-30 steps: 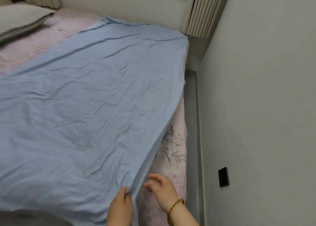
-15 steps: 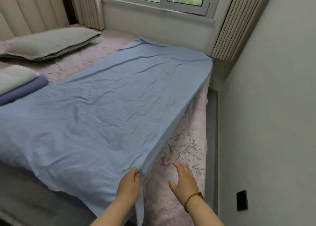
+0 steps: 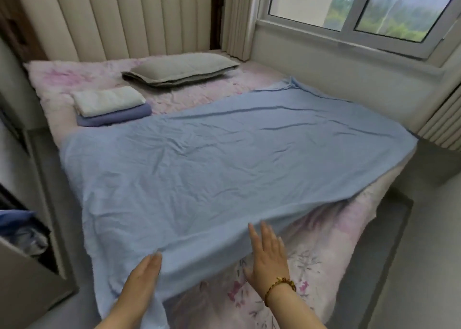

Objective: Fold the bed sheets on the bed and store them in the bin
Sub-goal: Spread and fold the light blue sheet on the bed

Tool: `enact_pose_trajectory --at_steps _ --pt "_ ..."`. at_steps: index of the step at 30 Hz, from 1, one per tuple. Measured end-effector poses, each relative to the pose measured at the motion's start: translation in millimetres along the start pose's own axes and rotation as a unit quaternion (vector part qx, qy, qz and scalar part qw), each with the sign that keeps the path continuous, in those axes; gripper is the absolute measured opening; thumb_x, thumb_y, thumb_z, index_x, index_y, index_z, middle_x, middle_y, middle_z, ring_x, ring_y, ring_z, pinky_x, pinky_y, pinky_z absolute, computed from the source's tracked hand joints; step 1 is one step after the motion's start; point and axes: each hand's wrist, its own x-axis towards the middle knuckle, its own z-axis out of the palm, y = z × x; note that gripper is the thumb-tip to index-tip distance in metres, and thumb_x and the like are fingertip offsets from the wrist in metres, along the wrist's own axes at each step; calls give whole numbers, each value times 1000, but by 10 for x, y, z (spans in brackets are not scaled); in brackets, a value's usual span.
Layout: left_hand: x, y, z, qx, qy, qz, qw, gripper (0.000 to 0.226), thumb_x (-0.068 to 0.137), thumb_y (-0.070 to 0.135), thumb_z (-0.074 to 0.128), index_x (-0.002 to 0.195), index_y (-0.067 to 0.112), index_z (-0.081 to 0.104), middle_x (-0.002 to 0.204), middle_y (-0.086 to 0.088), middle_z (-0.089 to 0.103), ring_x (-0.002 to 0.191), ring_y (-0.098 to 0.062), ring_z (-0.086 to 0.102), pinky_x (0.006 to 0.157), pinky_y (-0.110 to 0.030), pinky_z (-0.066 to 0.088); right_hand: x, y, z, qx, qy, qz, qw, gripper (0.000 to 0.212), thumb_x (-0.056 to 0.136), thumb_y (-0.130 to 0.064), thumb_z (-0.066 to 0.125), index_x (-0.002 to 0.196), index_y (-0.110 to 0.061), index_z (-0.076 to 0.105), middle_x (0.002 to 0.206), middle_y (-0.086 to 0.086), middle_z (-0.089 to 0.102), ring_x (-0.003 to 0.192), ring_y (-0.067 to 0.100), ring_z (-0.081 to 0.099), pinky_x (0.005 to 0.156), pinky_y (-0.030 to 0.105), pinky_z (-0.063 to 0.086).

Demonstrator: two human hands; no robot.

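Observation:
A large light-blue sheet (image 3: pixel 224 159) lies spread over the bed, wrinkled, its near edge raised off the pink floral cover (image 3: pixel 314 251). My left hand (image 3: pixel 142 281) holds that near edge at the corner, and cloth hangs down below it. My right hand (image 3: pixel 267 254), with a bead bracelet on the wrist, is flat with straight spread fingers, its fingertips touching the lifted edge from below. At the left stands a grey bin (image 3: pixel 22 281) with blue cloth inside.
A folded white sheet (image 3: pixel 107 100) sits on a folded purple one (image 3: pixel 119 118) at the bed's far left. A grey pillow (image 3: pixel 179 70) lies by the padded headboard (image 3: pixel 112 17). A window (image 3: pixel 361 14) is behind; a narrow floor strip (image 3: pixel 389 241) runs along the right.
The view swung left and up, so the folded stack, headboard and bin appear. My right hand moved from the floral cover up to the sheet's edge. The left hand keeps the corner.

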Motion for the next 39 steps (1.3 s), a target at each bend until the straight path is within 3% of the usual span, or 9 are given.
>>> enact_pose_trajectory --at_steps 4,8,12,16,22,26,32,35,39 --pt "-171 -130 49 148 -90 -68 983 65 60 29 85 110 21 44 113 6 47 106 5 48 70 -5 38 443 305 125 -55 -68 -101 991 170 4 -39 83 148 -17 -6 135 6 39 132 35 36 111 41 -1" --pt "-375 -285 34 308 -82 -152 936 64 83 32 66 139 18 39 131 -5 50 117 -22 53 87 -25 44 762 267 -5 -166 -235 -220 932 93 85 -23 59 146 -26 -11 157 5 -2 143 31 -12 103 49 -30" --pt "-388 -58 62 444 -4 -104 890 27 92 27 40 67 34 39 105 9 57 120 -15 51 87 -21 39 1062 217 65 -179 -309 -265 896 43 94 -10 37 136 -17 42 151 4 30 145 22 7 117 43 2" --pt "-221 -173 -155 350 3 -111 930 25 89 24 53 68 33 42 79 20 41 82 -5 49 64 -10 33 1326 197 25 -43 -348 -217 911 20 94 -15 39 87 -27 54 108 4 59 97 20 50 75 23 33" --pt "-172 -95 -299 123 64 -150 979 33 91 2 49 60 13 43 52 7 46 55 -9 39 48 -15 27 1483 171 -154 37 -369 -233 899 10 92 -39 46 94 -32 54 96 -6 57 105 21 54 72 23 40" --pt "-129 -2 -327 120 64 -137 981 28 93 2 47 67 11 43 59 1 43 47 -3 41 41 -11 26 1424 184 -295 -29 -448 -267 853 121 34 -98 30 137 -35 32 136 -7 47 120 17 50 91 26 41" --pt "-50 82 -435 144 -56 -145 977 19 90 22 58 77 11 49 72 -5 49 62 -12 45 59 -19 30 1343 284 -110 -188 -209 -400 872 13 79 -29 64 89 -24 57 72 0 45 93 21 57 77 25 36" --pt "-119 128 -459 201 -112 -151 961 24 82 27 68 72 16 49 69 5 53 56 -2 51 55 -12 34 1355 403 -90 -78 -234 -304 920 25 87 -20 53 76 -32 35 63 -15 32 70 13 42 94 24 37" --pt "-219 102 -456 290 -125 -149 937 40 80 25 69 64 20 33 63 5 35 55 -6 34 47 -16 25 1228 464 -122 -97 -287 -248 920 24 95 -18 39 77 -32 30 66 -12 35 65 14 42 48 12 27"
